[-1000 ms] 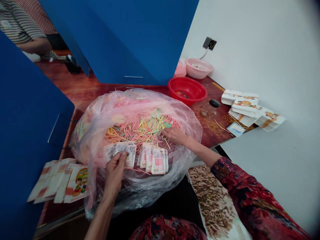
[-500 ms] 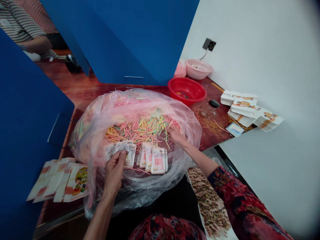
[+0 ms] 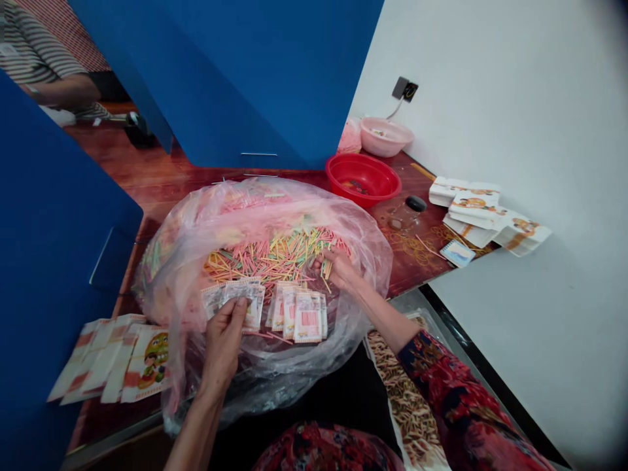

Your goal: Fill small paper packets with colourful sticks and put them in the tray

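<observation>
My left hand (image 3: 223,335) pinches a packet (image 3: 254,316); my right hand (image 3: 341,268), grip I can't tell, may scatter sticks (image 3: 260,260) if slack.

Left fingers (image 3: 238,315) in a pinch, right fingers (image 3: 334,258) half-curled.

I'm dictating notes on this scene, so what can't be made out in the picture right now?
All in the head view:
Whether the left hand grips the printed packet or only presses it: its own fingers hide the underside.
How many colored sticks the right hand holds, if any: its curled fingers hide them.
What lies in the pink bowl: too small.
The striped sleeve's wearer: partly cut off by the left edge.
</observation>
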Motion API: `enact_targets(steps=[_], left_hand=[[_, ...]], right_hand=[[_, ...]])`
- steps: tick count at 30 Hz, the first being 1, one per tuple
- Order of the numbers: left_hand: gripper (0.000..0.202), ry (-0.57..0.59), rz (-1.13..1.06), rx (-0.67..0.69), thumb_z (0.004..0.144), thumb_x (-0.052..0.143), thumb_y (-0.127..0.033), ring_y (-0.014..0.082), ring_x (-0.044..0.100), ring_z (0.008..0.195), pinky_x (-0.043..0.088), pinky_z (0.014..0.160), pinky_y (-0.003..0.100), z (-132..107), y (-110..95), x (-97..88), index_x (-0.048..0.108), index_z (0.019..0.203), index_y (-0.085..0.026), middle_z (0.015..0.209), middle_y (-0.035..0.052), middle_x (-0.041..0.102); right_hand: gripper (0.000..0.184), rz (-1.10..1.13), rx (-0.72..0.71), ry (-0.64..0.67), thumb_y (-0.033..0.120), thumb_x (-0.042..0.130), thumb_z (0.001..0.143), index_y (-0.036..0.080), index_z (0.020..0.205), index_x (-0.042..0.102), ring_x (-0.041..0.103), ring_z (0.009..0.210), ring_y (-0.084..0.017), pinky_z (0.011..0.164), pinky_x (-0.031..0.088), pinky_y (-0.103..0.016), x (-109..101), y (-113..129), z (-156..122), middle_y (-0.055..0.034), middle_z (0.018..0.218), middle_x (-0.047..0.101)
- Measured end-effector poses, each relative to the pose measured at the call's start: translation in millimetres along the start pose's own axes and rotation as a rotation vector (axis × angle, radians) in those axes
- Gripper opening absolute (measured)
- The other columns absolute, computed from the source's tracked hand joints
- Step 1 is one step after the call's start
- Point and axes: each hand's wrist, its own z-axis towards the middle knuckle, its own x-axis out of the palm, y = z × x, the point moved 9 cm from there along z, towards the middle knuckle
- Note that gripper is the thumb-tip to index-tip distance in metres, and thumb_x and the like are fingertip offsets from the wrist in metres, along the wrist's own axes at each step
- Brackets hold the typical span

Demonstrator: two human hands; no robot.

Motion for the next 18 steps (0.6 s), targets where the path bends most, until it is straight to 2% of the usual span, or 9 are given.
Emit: enact_targets(steps=[3, 6, 12, 15, 18], left_hand=[[0.041, 0.007, -0.034, -0.022, 0.078, 0.072, -0.059, 0.0141, 0.052, 0.069, 0.041, 0.066, 0.023, 0, 4, 0.6, 0.069, 0.078, -0.018, 0.070, -0.0033, 0.062], [0.041, 0.012, -0.022, -0.022, 0.079, 0.071, -0.059, 0.0144, 0.052, 0.069, 0.042, 0.066, 0.023, -1, 2, 1.1, 0.068, 0.078, -0.018, 0.071, -0.0027, 0.062], [0.038, 0.000, 0.039, 0.013, 0.080, 0.068, -0.057, 0.0152, 0.052, 0.068, 0.042, 0.065, 0.024, -2, -9, -1.2, 0.068, 0.077, -0.019, 0.070, -0.0025, 0.062], [0.036, -0.001, 0.038, 0.015, 0.082, 0.067, -0.055, 0.0145, 0.050, 0.069, 0.041, 0.064, 0.023, -2, -7, -2.3, 0.067, 0.077, -0.019, 0.070, -0.0028, 0.061], [0.036, 0.011, 0.036, 0.009, 0.083, 0.066, -0.054, 0.0142, 0.049, 0.068, 0.040, 0.063, 0.023, -2, -4, -1.2, 0.068, 0.078, -0.019, 0.070, -0.0030, 0.060]], right_hand=[[0.033, 0.021, -0.098, 0.028, 0.030, 0.075, 0.075, 0.023, 0.093, 0.049, 0.055, 0.054, -0.012, 0.052, 0.045, -0.023, 6, 4, -3, 0.0074, 0.064, 0.056], [0.038, -0.090, -0.236, 0.012, 0.034, 0.071, 0.078, 0.024, 0.109, 0.053, 0.054, 0.055, -0.011, 0.054, 0.043, -0.022, 8, 7, -6, 0.0081, 0.068, 0.057], [0.052, -0.360, -0.371, 0.075, 0.036, 0.061, 0.087, 0.028, 0.137, 0.046, 0.058, 0.071, -0.014, 0.071, 0.050, -0.028, 18, 6, -17, 0.0054, 0.078, 0.056], [0.048, -0.432, -0.406, 0.063, 0.033, 0.056, 0.089, 0.029, 0.136, 0.049, 0.060, 0.074, -0.016, 0.075, 0.051, -0.031, 21, 11, -25, 0.0032, 0.082, 0.058], [0.033, -0.472, -0.408, 0.065, 0.032, 0.054, 0.089, 0.027, 0.122, 0.057, 0.060, 0.074, -0.016, 0.076, 0.050, -0.031, 23, 11, -28, 0.0024, 0.082, 0.059]])
